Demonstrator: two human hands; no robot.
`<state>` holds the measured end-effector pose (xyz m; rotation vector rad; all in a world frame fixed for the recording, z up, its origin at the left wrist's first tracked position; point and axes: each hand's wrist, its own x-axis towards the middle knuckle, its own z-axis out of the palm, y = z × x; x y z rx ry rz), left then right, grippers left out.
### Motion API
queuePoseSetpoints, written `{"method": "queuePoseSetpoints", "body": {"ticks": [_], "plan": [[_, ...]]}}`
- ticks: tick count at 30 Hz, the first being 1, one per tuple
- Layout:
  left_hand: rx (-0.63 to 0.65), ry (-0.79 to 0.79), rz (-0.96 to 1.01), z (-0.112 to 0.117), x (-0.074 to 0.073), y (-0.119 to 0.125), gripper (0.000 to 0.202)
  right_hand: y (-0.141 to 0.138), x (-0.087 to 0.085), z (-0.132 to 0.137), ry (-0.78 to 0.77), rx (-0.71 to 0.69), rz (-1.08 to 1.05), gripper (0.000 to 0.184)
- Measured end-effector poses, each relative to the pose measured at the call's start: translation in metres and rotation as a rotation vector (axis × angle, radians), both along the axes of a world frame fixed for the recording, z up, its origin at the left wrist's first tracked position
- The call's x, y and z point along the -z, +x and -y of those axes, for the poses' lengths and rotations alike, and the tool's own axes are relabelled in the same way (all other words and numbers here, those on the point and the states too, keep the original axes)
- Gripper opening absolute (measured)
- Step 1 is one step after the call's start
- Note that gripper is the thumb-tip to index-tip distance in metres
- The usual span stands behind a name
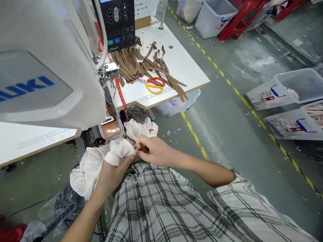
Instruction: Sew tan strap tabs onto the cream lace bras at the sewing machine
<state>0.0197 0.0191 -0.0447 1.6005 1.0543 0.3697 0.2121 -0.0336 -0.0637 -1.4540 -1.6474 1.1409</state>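
Below the sewing machine's head (50,67), a white lace bra (118,149) is bunched in front of my body. My left hand (112,173) is closed on its smooth white cup, thumb on top. The fingers of my right hand (157,151) pinch the edge of the same piece, close to the left fingertips. What lies inside that pinch is mostly hidden. White lace with a small brown bow (151,129) shows beyond the hands. More white lace cups (92,159) hang to the left, beside the machine's copper-coloured rounded part (111,129).
On the white table (186,70) lie brown fabric strips (131,64) and red-and-yellow scissors (154,84). A control panel (119,25) stands behind. Plastic bins (285,90) and a red stool (239,20) are on the floor at right. A bin (176,104) sits under the table.
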Motion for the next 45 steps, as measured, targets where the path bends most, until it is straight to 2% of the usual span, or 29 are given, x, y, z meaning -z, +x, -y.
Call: {"method": "queuePoseSetpoints", "body": {"ticks": [5, 9, 12, 18, 22, 26, 29, 31, 33, 35, 37, 39, 40, 42, 45], "plan": [[0.019, 0.039, -0.051, -0.005, -0.001, 0.001, 0.026, 0.005, -0.002, -0.005, -0.038, -0.039, 0.015, 0.015], [0.015, 0.007, -0.058, -0.01, 0.0, 0.0, 0.029, 0.01, 0.004, -0.012, -0.011, -0.058, 0.034, 0.012], [-0.024, -0.089, -0.053, -0.011, 0.0, 0.001, 0.029, 0.011, 0.012, -0.015, -0.026, -0.079, -0.044, 0.009], [-0.14, -0.352, 0.01, -0.012, 0.011, -0.001, 0.035, 0.01, 0.018, -0.012, -0.349, -0.067, -0.384, 0.022], [-0.167, -0.46, 0.121, -0.014, 0.021, -0.002, 0.034, 0.008, 0.014, -0.01, -0.361, -0.026, -0.507, 0.016], [-0.17, -0.421, 0.172, -0.014, 0.021, 0.003, 0.026, 0.005, 0.009, -0.008, -0.318, 0.017, -0.408, 0.017], [-0.215, -0.364, 0.196, -0.01, 0.015, 0.009, 0.023, 0.001, 0.005, -0.007, -0.162, 0.077, -0.186, 0.017], [-0.249, -0.341, 0.223, -0.006, 0.011, 0.01, 0.023, 0.0, 0.0, -0.007, -0.035, 0.098, -0.04, 0.013], [-0.283, -0.371, 0.247, -0.001, 0.009, 0.006, 0.028, 0.003, -0.006, -0.01, -0.035, 0.061, -0.034, 0.01], [-0.326, -0.45, 0.298, 0.004, 0.011, -0.002, 0.043, 0.008, -0.015, -0.017, -0.169, -0.021, -0.185, 0.01], [-0.361, -0.493, 0.406, 0.011, 0.016, -0.012, 0.073, 0.013, -0.027, -0.028, -0.327, -0.079, -0.372, 0.014], [-0.392, -0.449, 0.532, 0.019, 0.022, -0.018, 0.102, 0.017, -0.041, -0.04, -0.412, -0.099, -0.472, 0.014], [-0.397, -0.413, 0.573, 0.024, 0.024, -0.02, 0.108, 0.017, -0.049, -0.047, -0.427, -0.121, -0.489, 0.014], [-0.384, -0.355, 0.598, 0.03, 0.024, -0.021, 0.104, 0.015, -0.066, -0.059, -0.433, -0.246, -0.503, 0.015], [-0.33, -0.169, 0.561, 0.029, 0.013, -0.026, 0.095, 0.009, -0.089, -0.078, -0.364, -0.551, -0.418, 0.013]]}}
